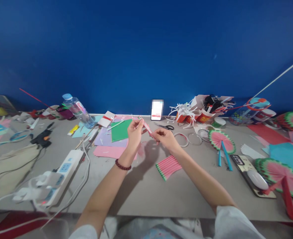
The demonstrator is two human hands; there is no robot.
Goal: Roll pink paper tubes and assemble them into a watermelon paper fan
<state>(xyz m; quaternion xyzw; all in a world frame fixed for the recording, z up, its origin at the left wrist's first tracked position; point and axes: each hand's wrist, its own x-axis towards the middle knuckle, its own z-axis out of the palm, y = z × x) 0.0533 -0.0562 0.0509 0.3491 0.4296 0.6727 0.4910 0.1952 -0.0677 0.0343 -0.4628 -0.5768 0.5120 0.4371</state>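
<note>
A narrow folded strip of pink paper is stretched between my hands above the middle of the table. My left hand, with a dark red bead bracelet on the wrist, pinches its upper end. At the lower end, the fingers of my right hand are closed on the same strip. Below my right forearm lies a pleated pink paper piece with a green edge. Pink sheets and a green sheet lie beside and behind my left hand.
Scissors and a propped phone stand or lie beyond my hands. To the left are a power strip, a glue gun and a bottle. Rightward are a finished paper fan, a mouse and paper cups.
</note>
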